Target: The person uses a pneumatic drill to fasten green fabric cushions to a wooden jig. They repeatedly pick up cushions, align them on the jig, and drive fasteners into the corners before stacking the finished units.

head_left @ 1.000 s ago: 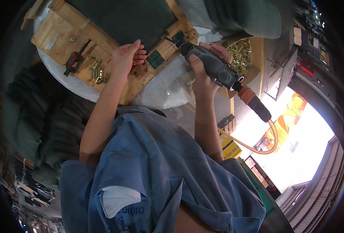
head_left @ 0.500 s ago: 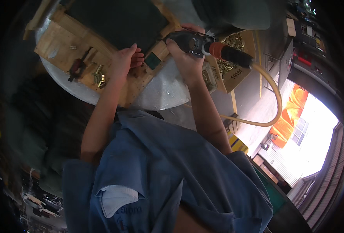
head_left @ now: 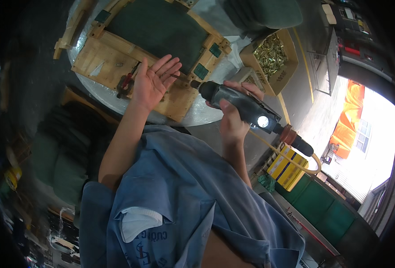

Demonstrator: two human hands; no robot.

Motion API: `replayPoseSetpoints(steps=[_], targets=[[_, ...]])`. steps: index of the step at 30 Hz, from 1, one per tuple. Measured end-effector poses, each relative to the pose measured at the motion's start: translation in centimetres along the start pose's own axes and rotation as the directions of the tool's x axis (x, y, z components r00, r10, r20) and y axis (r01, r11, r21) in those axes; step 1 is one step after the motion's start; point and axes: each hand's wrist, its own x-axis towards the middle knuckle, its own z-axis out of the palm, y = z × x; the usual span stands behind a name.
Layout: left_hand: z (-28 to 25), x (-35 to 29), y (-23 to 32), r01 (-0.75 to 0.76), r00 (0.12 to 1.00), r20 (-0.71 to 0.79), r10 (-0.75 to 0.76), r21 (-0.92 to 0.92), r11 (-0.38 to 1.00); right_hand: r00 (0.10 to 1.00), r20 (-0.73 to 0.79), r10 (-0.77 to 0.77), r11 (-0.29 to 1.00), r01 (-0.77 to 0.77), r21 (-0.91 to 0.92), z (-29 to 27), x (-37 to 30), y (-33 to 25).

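Note:
My right hand (head_left: 234,118) is wrapped round a dark pneumatic driver (head_left: 246,103) with a yellow air hose at its rear. The tool lies slantwise, its nose pointing left toward a wooden frame (head_left: 117,43) around a dark green panel (head_left: 157,33). My left hand (head_left: 155,85) is palm up with fingers spread, over the frame's near edge and close to the tool's nose. No sizeable thing shows in the palm; anything small there is hard to make out. A red-handled tool (head_left: 126,82) lies on the wooden board (head_left: 95,60) beside my left wrist.
A round, plastic-wrapped table (head_left: 202,117) bears the frame. Beyond the driver stands a cardboard box (head_left: 289,73) of brass-coloured metal parts, with a smaller box (head_left: 247,77) beside it. The yellow hose (head_left: 291,167) hangs at right near a yellow carton (head_left: 287,172). Dark green padded pieces (head_left: 57,152) are at left.
My right hand has drawn the driver back toward me and down, away from the frame's edge. My left hand has turned palm up with its fingers spread. The view has shifted somewhat.

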Motion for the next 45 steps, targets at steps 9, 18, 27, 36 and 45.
replayPoseSetpoints(steps=[9,18,27,36,45], targets=[[-0.1,-2.1,4.8,0.08,0.996,0.019,-0.083,0.136,0.987,0.996,-0.032,-0.082,0.996,0.08,-0.036,6.2,-3.2,0.2],[-5.0,-1.8,8.8,0.144,0.99,-0.035,-0.14,0.321,0.936,0.991,-0.107,-0.083,0.994,0.09,0.057,10.2,-4.1,-0.1],[-5.0,-1.8,11.4,0.059,0.998,-0.035,-0.05,0.322,0.945,0.995,-0.099,-0.01,0.993,0.022,0.12,12.3,-3.8,1.0],[-6.6,-1.2,14.2,0.028,0.997,-0.074,0.006,0.462,0.887,0.979,-0.135,0.15,0.927,-0.092,0.365,14.4,-2.7,1.1],[-7.4,-0.6,15.7,-0.006,1.0,0.007,0.003,0.522,0.853,0.958,-0.165,0.235,0.908,-0.156,0.388,15.2,-1.0,1.4]])
